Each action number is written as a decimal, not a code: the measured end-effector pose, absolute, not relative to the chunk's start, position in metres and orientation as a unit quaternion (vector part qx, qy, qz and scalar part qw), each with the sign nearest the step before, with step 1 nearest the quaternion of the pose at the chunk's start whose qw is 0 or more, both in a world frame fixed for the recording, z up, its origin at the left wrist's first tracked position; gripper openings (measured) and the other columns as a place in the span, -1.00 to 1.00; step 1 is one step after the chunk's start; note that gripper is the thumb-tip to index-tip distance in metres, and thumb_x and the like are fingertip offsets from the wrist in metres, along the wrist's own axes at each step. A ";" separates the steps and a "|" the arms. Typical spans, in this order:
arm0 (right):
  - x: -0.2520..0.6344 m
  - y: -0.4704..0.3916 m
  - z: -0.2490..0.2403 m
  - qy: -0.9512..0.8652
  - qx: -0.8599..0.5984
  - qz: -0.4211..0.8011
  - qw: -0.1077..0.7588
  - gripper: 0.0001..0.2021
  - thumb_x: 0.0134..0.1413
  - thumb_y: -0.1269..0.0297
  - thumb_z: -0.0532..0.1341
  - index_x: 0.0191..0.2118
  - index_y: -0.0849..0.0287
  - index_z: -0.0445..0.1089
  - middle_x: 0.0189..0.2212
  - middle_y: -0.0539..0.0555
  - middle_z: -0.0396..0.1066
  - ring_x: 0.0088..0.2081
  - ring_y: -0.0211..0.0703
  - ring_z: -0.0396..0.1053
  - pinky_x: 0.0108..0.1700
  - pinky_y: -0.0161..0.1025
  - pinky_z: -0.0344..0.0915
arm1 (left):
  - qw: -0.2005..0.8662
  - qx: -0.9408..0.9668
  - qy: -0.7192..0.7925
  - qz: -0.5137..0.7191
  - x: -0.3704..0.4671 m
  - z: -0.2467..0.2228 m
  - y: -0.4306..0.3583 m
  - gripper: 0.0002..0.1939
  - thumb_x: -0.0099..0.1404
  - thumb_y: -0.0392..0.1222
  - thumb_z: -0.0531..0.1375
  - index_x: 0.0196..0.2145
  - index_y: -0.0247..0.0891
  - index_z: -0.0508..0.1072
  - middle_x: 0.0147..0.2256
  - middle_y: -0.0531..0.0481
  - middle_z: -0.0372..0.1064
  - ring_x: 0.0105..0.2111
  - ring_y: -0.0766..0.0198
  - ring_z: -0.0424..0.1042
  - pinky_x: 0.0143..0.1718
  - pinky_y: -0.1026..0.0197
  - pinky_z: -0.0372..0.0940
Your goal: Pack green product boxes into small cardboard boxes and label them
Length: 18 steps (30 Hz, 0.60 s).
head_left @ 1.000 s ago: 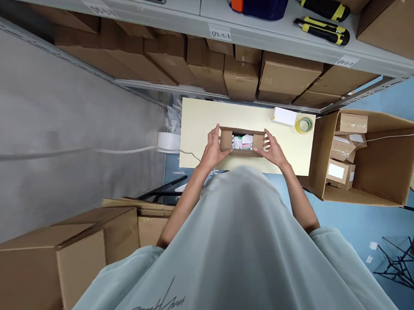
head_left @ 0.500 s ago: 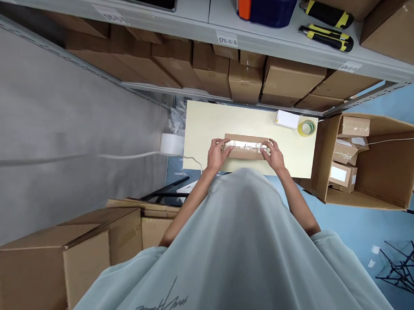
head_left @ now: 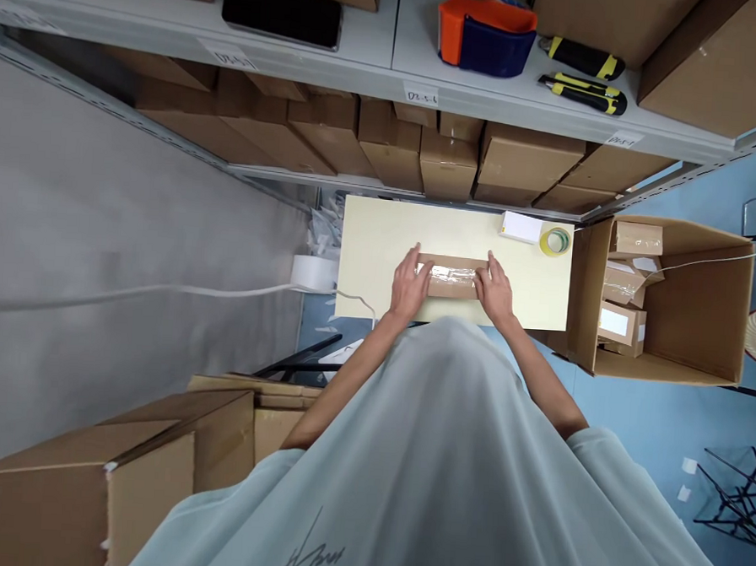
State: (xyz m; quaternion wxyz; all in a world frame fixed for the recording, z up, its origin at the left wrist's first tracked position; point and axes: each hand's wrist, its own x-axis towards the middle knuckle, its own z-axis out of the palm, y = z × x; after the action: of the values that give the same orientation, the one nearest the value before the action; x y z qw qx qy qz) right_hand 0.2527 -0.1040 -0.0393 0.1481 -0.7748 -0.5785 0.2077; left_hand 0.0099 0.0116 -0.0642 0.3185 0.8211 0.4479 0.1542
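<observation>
A long, narrow cardboard box (head_left: 450, 291) lies on the pale yellow tabletop (head_left: 374, 224), with shiny clear tape (head_left: 453, 275) running along its upper face. My left hand (head_left: 409, 286) grips the box's left end, its thumb on top and its fingers along the end. At the opposite end, my right hand (head_left: 495, 291) holds the box the same way. Beyond the right hand, near the table's back right corner, are a small white box (head_left: 521, 227) and a roll of yellowish tape (head_left: 555, 241).
To the right stands a large open carton (head_left: 693, 312) holding several small boxes. Overhead, a grey shelf (head_left: 357, 71) carries a black phone (head_left: 281, 11), an orange-and-blue holder (head_left: 487, 37) and two utility knives (head_left: 583, 93). A white roll (head_left: 313, 273) and cable (head_left: 244, 292) are left of the table.
Both hands have shifted from pinching the tape's ends to lying flatter around the box's ends, fingers pointing away from me. The camera view has tilted slightly upward.
</observation>
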 end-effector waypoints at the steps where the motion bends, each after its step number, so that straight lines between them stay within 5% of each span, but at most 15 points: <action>1: 0.249 -0.108 -0.040 -0.601 -0.764 0.195 0.131 -0.55 0.66 0.17 -0.04 0.31 0.18 0.49 0.63 0.30 0.12 0.59 0.26 0.19 0.47 0.26 0.36 | 0.313 0.846 0.410 0.138 0.009 -0.064 0.007 -0.57 0.68 -0.14 0.00 0.31 -0.17 0.53 0.59 -0.25 0.17 0.63 -0.10 0.07 0.60 -0.27 0.11; 5: 0.237 -0.128 -0.046 -0.657 -0.723 0.199 0.075 -0.42 0.65 0.24 -0.04 0.61 0.23 0.23 0.65 0.27 0.09 0.68 0.16 0.00 0.66 0.27 0.02 | 0.305 0.897 0.317 0.048 0.004 -0.064 -0.011 -0.35 0.70 -0.02 -0.03 0.58 -0.37 0.24 0.64 -0.33 0.00 0.68 -0.12 -0.10 0.67 -0.30 -0.12; 9: 0.229 -0.138 -0.056 -0.660 -0.724 0.195 0.055 -0.33 0.67 0.15 -0.04 0.70 0.27 -0.01 0.69 0.28 -0.09 0.71 0.14 -0.13 0.69 0.25 -0.10 | 0.282 0.907 0.311 0.006 0.003 -0.066 -0.017 -0.20 0.69 0.07 -0.03 0.65 -0.51 0.07 0.66 -0.37 -0.19 0.69 -0.16 -0.22 0.69 -0.30 -0.23; 18: 0.224 -0.125 -0.049 -0.654 -0.731 0.192 0.020 -0.36 0.67 0.17 0.00 0.67 0.30 0.07 0.67 0.30 -0.09 0.70 0.16 -0.10 0.69 0.27 -0.06 | 0.271 0.907 0.322 -0.022 0.011 -0.058 -0.007 -0.22 0.66 0.04 0.00 0.64 -0.47 0.12 0.65 -0.37 -0.14 0.68 -0.17 -0.13 0.68 -0.34 -0.15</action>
State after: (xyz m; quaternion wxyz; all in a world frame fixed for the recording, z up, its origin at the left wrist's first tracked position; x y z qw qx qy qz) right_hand 0.2243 -0.1245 -0.0492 0.0204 -0.7311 -0.6545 0.1918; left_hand 0.0111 -0.0074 -0.0578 0.2708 0.9069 0.3221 -0.0224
